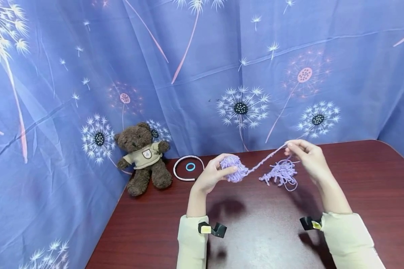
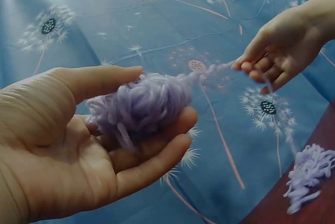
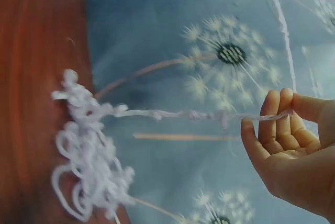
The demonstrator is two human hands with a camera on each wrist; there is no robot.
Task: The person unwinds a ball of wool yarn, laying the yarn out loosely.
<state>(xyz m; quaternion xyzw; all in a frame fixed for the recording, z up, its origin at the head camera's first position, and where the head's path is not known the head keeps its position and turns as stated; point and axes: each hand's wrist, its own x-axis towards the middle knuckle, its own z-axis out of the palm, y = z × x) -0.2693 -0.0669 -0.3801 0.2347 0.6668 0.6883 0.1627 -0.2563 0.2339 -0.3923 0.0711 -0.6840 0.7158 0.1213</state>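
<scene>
My left hand [image 1: 213, 173] holds a ball of lilac yarn [image 1: 233, 169] above the table, thumb on one side and fingers curled under it in the left wrist view. From the ball a taut strand [image 1: 266, 158] slants up to my right hand [image 1: 304, 153], which pinches it between thumb and fingertips. Beyond that pinch the yarn crosses the right fingers and drops to a loose tangled heap of the same yarn [image 1: 282, 172] on the table, seen in the right wrist view as a looped pile [image 3: 91, 150].
A brown teddy bear [image 1: 143, 157] in a beige shirt sits at the table's back left. Beside it lie a white beaded hoop [image 1: 176, 170] and a small blue ring [image 1: 190, 167]. A blue dandelion-print curtain [image 1: 202, 104] hangs behind the dark red table [image 1: 148, 228].
</scene>
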